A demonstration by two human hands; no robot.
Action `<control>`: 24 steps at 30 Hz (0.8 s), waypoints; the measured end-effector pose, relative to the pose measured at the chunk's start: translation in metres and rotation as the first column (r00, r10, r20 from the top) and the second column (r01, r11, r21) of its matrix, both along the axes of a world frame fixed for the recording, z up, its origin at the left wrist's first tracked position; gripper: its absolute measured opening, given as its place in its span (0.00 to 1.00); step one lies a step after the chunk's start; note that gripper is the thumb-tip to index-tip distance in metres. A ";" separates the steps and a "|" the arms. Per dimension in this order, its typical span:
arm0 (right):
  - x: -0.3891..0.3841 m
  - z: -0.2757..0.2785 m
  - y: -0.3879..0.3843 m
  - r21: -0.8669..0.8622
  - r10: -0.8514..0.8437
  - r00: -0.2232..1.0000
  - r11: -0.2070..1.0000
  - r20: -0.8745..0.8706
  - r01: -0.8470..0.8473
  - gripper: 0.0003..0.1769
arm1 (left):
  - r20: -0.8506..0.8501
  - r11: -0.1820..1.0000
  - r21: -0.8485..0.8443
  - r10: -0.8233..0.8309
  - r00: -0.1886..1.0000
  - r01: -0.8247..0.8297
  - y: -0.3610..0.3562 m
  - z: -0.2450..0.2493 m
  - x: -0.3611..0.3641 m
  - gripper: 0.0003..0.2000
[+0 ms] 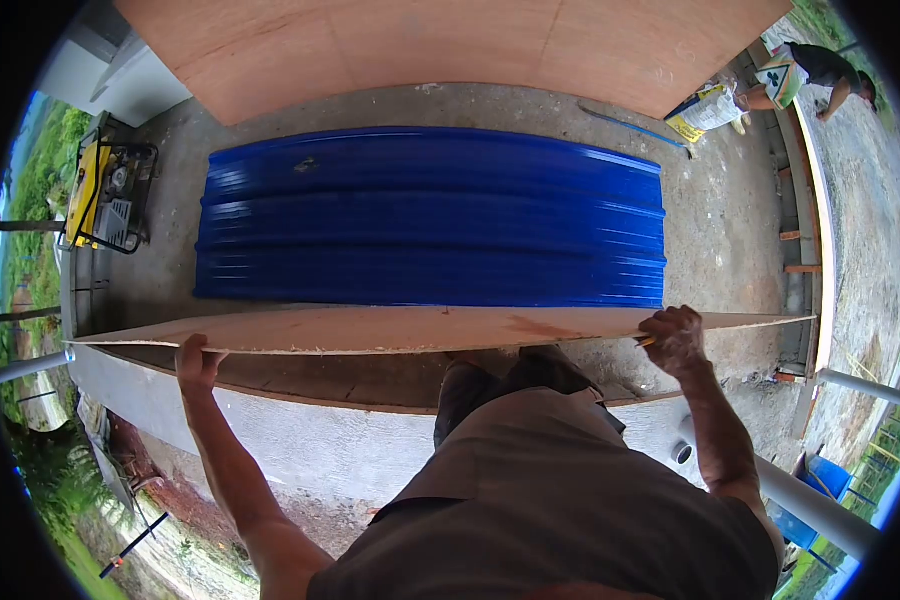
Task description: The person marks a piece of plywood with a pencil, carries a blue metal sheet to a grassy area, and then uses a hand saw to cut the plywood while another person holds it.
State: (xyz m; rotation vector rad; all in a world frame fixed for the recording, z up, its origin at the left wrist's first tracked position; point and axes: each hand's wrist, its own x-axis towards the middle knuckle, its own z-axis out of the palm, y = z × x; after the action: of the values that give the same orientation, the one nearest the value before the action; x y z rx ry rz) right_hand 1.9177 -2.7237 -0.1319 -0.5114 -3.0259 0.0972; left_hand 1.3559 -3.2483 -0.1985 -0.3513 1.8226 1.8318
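Observation:
A long plywood sheet (410, 328) spans the view in front of my body, its near edge raised toward me. At the left part of that edge, my left hand (200, 362) grips the sheet with its fingers wrapped over it. Farther right, my right hand (674, 340) is closed over the same edge, with a small yellow object, perhaps a pencil (647, 341), showing at its fingers. Just beyond the sheet, a blue corrugated metal panel (430, 220) lies flat on the concrete floor. My legs are partly hidden below the sheet.
Another large plywood sheet (470, 45) is at the far side. A yellow-and-black machine (105, 195) stands at the left. A sack (705, 112) and a bent-over person (825, 75) are at the upper right. A grey pipe (815, 505) is at the lower right.

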 end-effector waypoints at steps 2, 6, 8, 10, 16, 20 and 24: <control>-0.004 0.036 0.017 0.057 -0.051 0.999 0.997 -0.009 0.051 0.09 | -0.032 1.000 0.008 0.026 0.999 -0.026 0.043 0.052 0.010 0.11; -0.018 0.095 0.053 0.152 -0.159 0.986 0.975 -0.040 0.164 0.13 | -0.035 0.999 -0.041 0.022 0.999 -0.024 0.099 0.113 -0.017 0.12; -0.031 0.122 0.069 0.220 -0.204 0.975 0.950 -0.093 0.220 0.13 | -0.073 0.998 -0.055 -0.003 0.997 -0.001 0.125 0.139 -0.032 0.14; -0.037 0.130 0.095 0.239 -0.219 0.960 0.936 -0.174 0.257 0.14 | -0.126 0.999 -0.018 -0.040 0.991 0.038 0.151 0.160 -0.048 0.15; -0.078 0.141 0.166 0.257 -0.355 0.910 0.878 -0.214 0.403 0.19 | -0.153 0.986 0.100 -0.116 0.981 0.132 0.239 0.174 -0.114 0.17; -0.124 0.118 0.235 0.262 -0.352 0.902 0.872 -0.251 0.413 0.19 | -0.213 0.985 0.104 -0.114 0.970 0.139 0.317 0.167 -0.157 0.18; -0.189 0.087 0.329 0.208 -0.370 0.893 0.881 -0.258 0.425 0.18 | -0.193 0.995 0.065 -0.065 0.979 0.079 0.416 0.162 -0.204 0.18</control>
State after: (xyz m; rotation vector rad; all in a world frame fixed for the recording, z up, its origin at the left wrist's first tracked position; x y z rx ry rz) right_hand 1.7286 -2.3950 -0.0446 -1.0120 -2.6053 -0.2505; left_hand 1.1515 -2.8327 -0.0361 -0.0827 1.8618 1.9313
